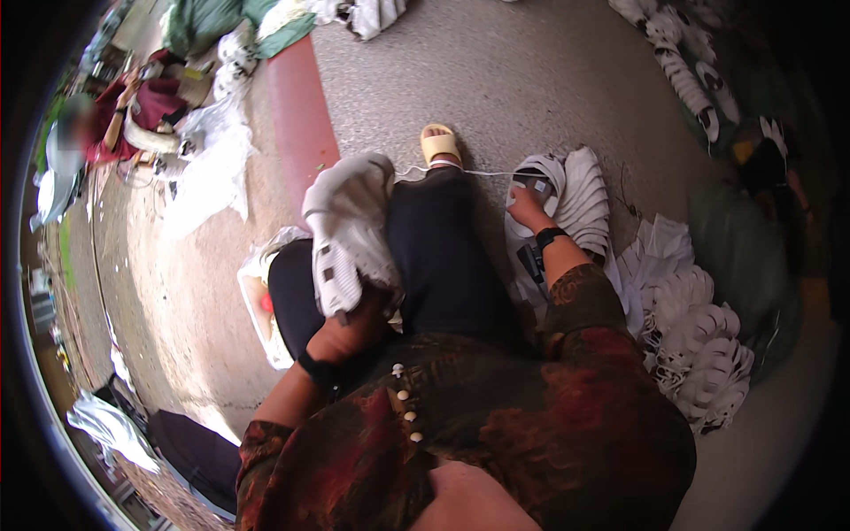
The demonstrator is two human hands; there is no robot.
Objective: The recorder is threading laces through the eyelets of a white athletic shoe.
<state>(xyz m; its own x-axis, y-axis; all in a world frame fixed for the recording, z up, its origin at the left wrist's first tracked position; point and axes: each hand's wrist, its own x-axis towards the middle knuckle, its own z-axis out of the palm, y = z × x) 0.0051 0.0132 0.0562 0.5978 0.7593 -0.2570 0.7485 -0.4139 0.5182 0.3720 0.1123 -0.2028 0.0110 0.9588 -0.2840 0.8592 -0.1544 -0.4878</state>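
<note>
My left hand (347,333) is closed around one end of a chunky white shoe (343,226) with small square holes in its side. The shoe is held up over my left thigh. Farther right, my right hand (529,209) grips a second white shoe (518,232) at its opening, where a dark grey lining shows. Its fingertips are partly hidden there. Close against that shoe lies a ribbed white shoe (585,195). A thin white cord (485,173) runs between the held shoes, past my foot in a yellow slipper (437,142).
Ribbed white shoes lie piled (699,345) at the right, beside a dark green sack (735,257). More white shoes (682,80) are at the far right. A person in dark red (159,102) sits at the far left near a clear plastic sheet (212,159). A red stripe (301,115) crosses the floor.
</note>
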